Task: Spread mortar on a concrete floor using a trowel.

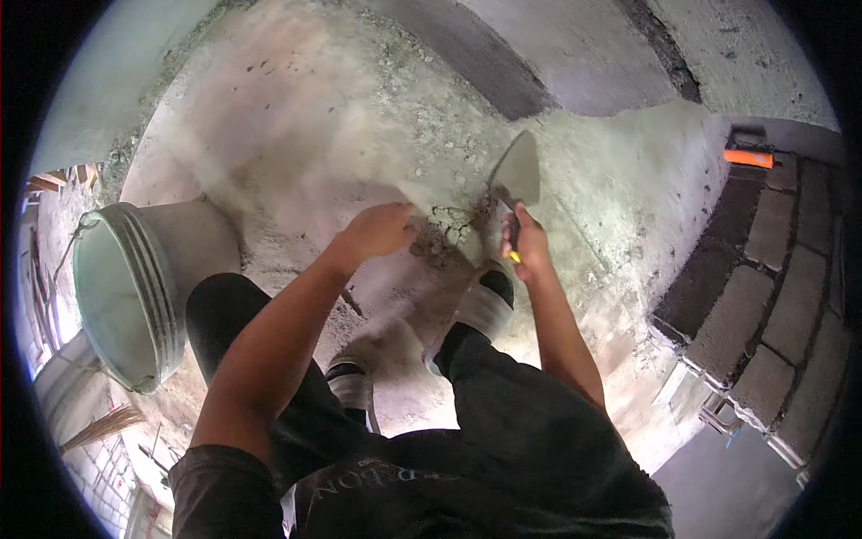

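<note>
My right hand (528, 235) grips a pointed trowel (521, 171) by its dark and yellow handle, its metal blade low over the dusty floor. My left hand (382, 229) is beside a patch of cracked, crumbled debris (449, 234), fingers curled; whatever they may hold is hidden. Both hands are in front of my knees, with my sandalled feet (480, 310) just below.
A pale bucket (153, 287) lies tipped at the left, near a straw broom (108, 422). At the right stands grey blockwork (772, 296) with an orange object (748, 158) on it. Concrete surfaces (611, 54) border the top.
</note>
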`<state>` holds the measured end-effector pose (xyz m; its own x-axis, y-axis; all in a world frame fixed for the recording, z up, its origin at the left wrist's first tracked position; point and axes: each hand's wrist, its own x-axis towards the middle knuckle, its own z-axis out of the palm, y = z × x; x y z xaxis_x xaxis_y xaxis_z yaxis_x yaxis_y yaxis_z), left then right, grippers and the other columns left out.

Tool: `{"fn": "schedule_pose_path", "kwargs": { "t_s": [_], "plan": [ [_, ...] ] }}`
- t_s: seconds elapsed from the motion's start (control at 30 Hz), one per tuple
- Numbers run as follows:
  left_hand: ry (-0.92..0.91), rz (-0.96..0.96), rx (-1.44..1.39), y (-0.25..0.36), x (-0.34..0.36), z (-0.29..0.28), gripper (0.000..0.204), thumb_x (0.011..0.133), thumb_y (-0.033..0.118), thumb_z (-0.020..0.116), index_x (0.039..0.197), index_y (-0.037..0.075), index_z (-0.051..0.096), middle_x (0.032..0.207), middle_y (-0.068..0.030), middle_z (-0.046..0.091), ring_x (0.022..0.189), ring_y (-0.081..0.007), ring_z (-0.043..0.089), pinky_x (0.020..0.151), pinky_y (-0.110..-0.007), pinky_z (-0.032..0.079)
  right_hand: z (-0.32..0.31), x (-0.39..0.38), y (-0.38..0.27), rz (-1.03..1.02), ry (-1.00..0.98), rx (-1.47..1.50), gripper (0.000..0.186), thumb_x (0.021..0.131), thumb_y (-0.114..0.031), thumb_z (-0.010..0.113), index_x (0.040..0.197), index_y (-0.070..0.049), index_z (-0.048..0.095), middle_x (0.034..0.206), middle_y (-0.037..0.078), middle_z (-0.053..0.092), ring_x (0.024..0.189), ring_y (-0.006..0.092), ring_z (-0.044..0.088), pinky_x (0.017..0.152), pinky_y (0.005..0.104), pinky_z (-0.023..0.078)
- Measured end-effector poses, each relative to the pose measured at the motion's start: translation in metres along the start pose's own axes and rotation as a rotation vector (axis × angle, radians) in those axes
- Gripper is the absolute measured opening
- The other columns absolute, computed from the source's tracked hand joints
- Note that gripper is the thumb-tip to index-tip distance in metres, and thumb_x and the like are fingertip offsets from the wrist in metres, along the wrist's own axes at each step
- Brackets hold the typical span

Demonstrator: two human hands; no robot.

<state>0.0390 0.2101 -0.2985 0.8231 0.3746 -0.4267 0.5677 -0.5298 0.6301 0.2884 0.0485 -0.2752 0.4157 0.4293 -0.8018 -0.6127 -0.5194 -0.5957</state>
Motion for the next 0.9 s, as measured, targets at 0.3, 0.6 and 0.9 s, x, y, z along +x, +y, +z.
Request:
{"fn": "schedule_pose_path", "kwargs": {
  "t_s": [0.3, 0.6, 0.9],
  "plan": [
    [-0.021, 0.007, -0.018, 0.003, 0.001, 0.008, 0.045, 0.094, 0.035, 0.061, 0.125, 0.002, 0.057, 0.103, -0.0219, 0.067, 0.096, -0.0404, 0.066, 0.087, -0.049, 0.053, -0.011, -0.012, -0.004, -0.017, -0.128, -0.427, 0.044, 0.103, -0.045, 0.050, 0.096, -0.001, 0.056, 0.063, 0.006, 0.053, 0.042, 0.0183, 0.050, 0.042, 0.0323, 0.041],
    [-0.009, 0.015, -0.068, 0.004, -0.002, 0.004, 0.045, 0.095, 0.034, 0.060, 0.126, 0.003, 0.056, 0.106, -0.0222, 0.067, 0.099, -0.0414, 0.065, 0.087, -0.050, 0.052, -0.047, -0.010, -0.034, -0.164, -0.058, -0.753, 0.046, 0.103, -0.045, 0.049, 0.098, 0.000, 0.059, 0.063, 0.009, 0.055, 0.043, 0.0165, 0.052, 0.046, 0.0323, 0.044],
    [-0.045, -0.029, 0.006, 0.001, -0.003, 0.005, 0.046, 0.095, 0.034, 0.060, 0.126, 0.001, 0.055, 0.109, -0.0239, 0.067, 0.102, -0.0409, 0.066, 0.087, -0.051, 0.052, -0.025, -0.033, -0.005, -0.174, -0.037, -0.888, 0.054, 0.102, -0.046, 0.050, 0.098, 0.007, 0.057, 0.059, 0.012, 0.055, 0.044, 0.0206, 0.056, 0.048, 0.0359, 0.046]
  ]
}}
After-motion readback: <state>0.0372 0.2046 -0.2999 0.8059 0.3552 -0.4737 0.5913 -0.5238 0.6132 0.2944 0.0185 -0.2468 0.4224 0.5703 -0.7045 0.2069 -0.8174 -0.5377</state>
